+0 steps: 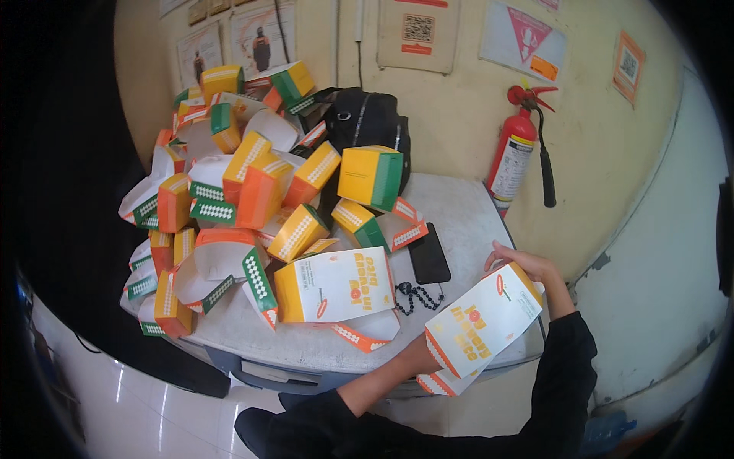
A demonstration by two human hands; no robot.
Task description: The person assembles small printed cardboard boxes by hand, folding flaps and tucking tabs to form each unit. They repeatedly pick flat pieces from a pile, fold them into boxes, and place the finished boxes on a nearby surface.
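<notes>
Above the table's right front part, a white and yellow paper food box [482,317] with orange trim is tilted between my hands. My left hand [419,356] reaches in at its near end, where a flap [453,381] hangs below. The fingers of that hand are hidden by the box. At the far, yellow end, my right hand [527,264] lies against the box with its fingers stretched out to the left. A similar box [348,284] lies on its side to the left of my hands.
A large heap of yellow, orange and green paper boxes [256,183] covers the table's left side. Near my hands lie a black phone [429,255] and a string of black beads [417,297]. A black bag [365,118] stands behind. A red fire extinguisher [514,153] hangs on the wall.
</notes>
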